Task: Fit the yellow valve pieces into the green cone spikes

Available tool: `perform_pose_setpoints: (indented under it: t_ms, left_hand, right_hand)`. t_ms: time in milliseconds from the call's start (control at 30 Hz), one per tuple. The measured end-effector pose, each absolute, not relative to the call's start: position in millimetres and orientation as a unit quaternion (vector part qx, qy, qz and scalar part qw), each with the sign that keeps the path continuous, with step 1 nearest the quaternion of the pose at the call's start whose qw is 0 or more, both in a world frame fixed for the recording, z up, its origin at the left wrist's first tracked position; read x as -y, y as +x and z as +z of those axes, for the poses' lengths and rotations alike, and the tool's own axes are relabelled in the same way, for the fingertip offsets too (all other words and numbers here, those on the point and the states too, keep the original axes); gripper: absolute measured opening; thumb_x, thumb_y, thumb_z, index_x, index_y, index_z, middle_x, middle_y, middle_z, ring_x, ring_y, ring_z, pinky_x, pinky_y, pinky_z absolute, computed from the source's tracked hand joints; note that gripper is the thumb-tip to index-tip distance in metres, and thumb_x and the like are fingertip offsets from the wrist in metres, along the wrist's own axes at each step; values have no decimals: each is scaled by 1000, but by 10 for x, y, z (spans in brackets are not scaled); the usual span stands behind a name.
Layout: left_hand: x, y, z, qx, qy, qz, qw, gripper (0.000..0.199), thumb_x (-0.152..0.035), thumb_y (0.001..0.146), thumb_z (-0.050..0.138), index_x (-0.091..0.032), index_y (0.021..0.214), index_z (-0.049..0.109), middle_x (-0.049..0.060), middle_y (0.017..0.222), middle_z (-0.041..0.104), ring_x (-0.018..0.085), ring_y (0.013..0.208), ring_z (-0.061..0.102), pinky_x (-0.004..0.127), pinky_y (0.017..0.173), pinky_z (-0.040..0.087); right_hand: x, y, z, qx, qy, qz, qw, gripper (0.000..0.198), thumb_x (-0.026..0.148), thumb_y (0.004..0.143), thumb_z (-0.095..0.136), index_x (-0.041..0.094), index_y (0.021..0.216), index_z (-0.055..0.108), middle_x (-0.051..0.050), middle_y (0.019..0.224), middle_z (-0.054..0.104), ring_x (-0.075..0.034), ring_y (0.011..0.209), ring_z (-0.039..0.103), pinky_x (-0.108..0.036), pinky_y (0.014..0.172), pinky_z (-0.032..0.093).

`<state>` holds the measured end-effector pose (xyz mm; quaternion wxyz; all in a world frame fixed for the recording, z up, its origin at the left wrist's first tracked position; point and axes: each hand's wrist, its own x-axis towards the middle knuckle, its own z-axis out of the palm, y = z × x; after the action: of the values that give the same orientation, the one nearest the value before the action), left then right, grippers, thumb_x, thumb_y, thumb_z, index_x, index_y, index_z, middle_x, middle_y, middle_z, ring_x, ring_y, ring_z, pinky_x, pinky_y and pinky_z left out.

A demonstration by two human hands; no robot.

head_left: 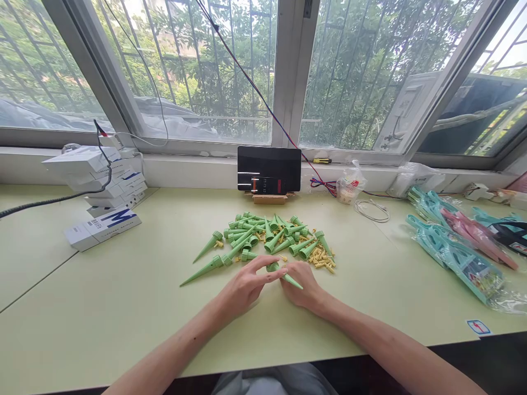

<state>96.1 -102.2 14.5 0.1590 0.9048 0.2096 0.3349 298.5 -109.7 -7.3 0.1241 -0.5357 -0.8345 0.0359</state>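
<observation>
My left hand (pixel 247 281) is closed on a green plastic watering spike (pixel 293 281), with thumb and fingers around its wide capped end. The spike's narrow point slants down to the right, across my right hand (pixel 301 282). The right hand is closed with its fingers curled inward; what they hold is hidden. A small yellow piece (pixel 283 258) shows just beyond the fingertips. Behind both hands lies a heap of green spikes (pixel 272 230), with small yellow plugs (pixel 323 258) piled at its right. Several capped spikes (pixel 208 269) lie apart at the heap's left.
A black tablet (pixel 269 164) stands by the window, with a phone (pixel 269 186) before it. White boxes (pixel 102 227) are stacked at the left. A plastic-wrapped cup (pixel 349 184) and a white cable (pixel 373 211) lie back right. Teal and pink packaged items (pixel 457 252) cover the right side.
</observation>
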Motion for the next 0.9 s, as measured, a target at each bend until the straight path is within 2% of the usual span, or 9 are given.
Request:
perform_pose_setpoints:
  t_ms: [200, 300, 500, 633, 767, 900]
  left_hand:
    - [1035, 1003, 168, -222, 894, 353, 162, 52, -6, 99, 41, -31, 143, 52, 12, 133, 62, 21, 117, 63, 34, 95, 55]
    - [1033, 1023, 168, -224, 892, 355, 166, 51, -9, 100, 44, -29, 146, 48, 13, 129, 64, 21, 113, 65, 34, 93, 56]
    - [1041, 1020, 114, -262, 894, 327, 160, 52, -13, 99, 48, -28, 148, 45, 12, 119, 68, 21, 104, 66, 33, 87, 56]
    - [1063, 1038, 76, -294, 886, 328, 142, 50, -19, 96, 54, -25, 146, 48, 11, 111, 72, 22, 97, 69, 32, 85, 57]
    - [1092, 1062, 73, -308, 880, 326, 156, 48, -20, 94, 56, -22, 142, 52, 11, 114, 72, 21, 91, 70, 29, 79, 57]
    - [1115, 1076, 83, -336, 869, 321, 171, 54, -23, 93, 57, -22, 146, 46, 2, 82, 71, 16, 66, 64, 24, 63, 51]
  right_hand:
    - [1090, 2966, -76, 831, -531, 34, 160, 38, 17, 98, 38, 17, 73, 65, -1, 66, 63, -12, 55, 47, -29, 55, 16]
    - [1083, 2961, -90, 833, -532, 20, 150, 33, 14, 95, 41, 17, 76, 68, -3, 72, 67, -12, 59, 50, -29, 56, 16]
    - [1092, 2956, -84, 823, -556, 17, 113, 35, 14, 90, 46, 16, 60, 64, -4, 62, 65, -13, 54, 48, -31, 56, 14]
    - [1107, 2961, -51, 828, -547, 24, 120, 31, 17, 91, 47, 16, 67, 67, -5, 65, 66, -14, 57, 52, -30, 56, 17]
    - [1124, 2967, -17, 841, -523, 47, 126, 29, 17, 92, 46, 17, 77, 70, -4, 71, 69, -14, 61, 56, -28, 57, 19]
    - [1121, 2967, -25, 840, -532, 47, 101, 29, 17, 92, 46, 16, 74, 70, -6, 72, 69, -14, 60, 55, -29, 56, 18]
